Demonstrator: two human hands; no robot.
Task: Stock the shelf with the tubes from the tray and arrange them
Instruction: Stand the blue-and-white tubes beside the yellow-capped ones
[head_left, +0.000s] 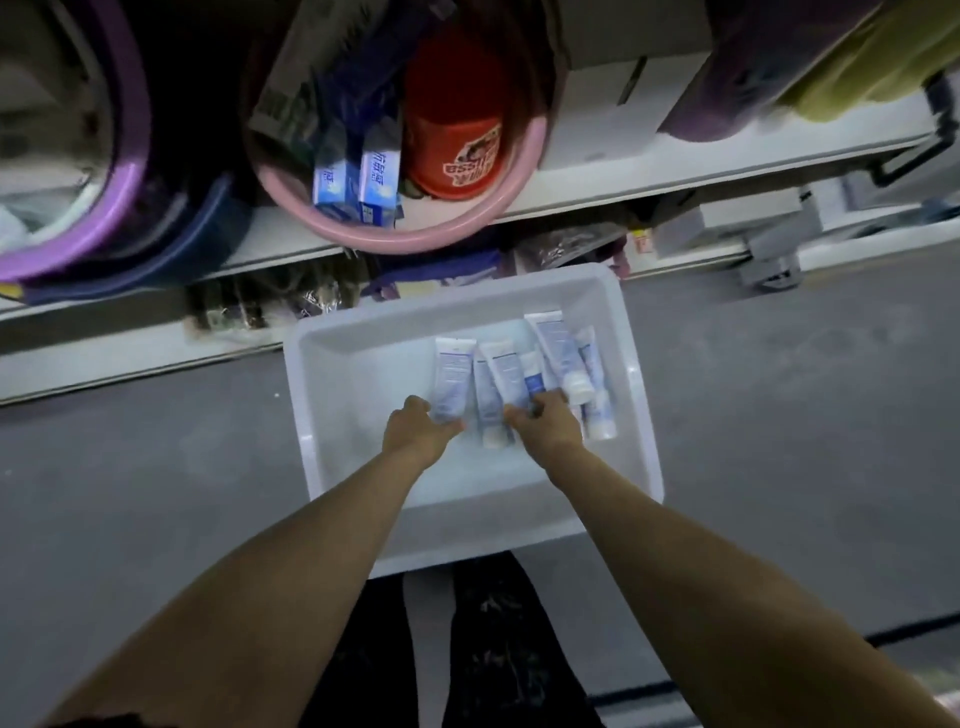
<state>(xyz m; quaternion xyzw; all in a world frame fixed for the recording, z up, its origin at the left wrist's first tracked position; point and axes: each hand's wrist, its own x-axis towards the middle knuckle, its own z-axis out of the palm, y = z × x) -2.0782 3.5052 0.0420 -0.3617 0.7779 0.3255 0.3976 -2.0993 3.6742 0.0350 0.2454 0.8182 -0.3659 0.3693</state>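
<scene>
- Tubes (524, 374), white with pale blue print, lie side by side in the right half of a white tray (332, 426), caps mostly towards the person.
- The tray sits on the grey floor (156, 467), just in front of the bottom of a white shelf (623, 176).
- The left grip (415, 428) is curled round the near end of the leftmost tube (453, 374), which lies on the tray bottom.
- The right grip (548, 421) is closed on the near end of a small blue-banded tube (533, 379) in the middle of the row (blur hides the exact finger placement).
- On the shelf above, a pink basin (415, 241) holds blue boxes (358, 182) and a red bucket (457, 145); a purple basin (130, 156) stands to its left.
</scene>
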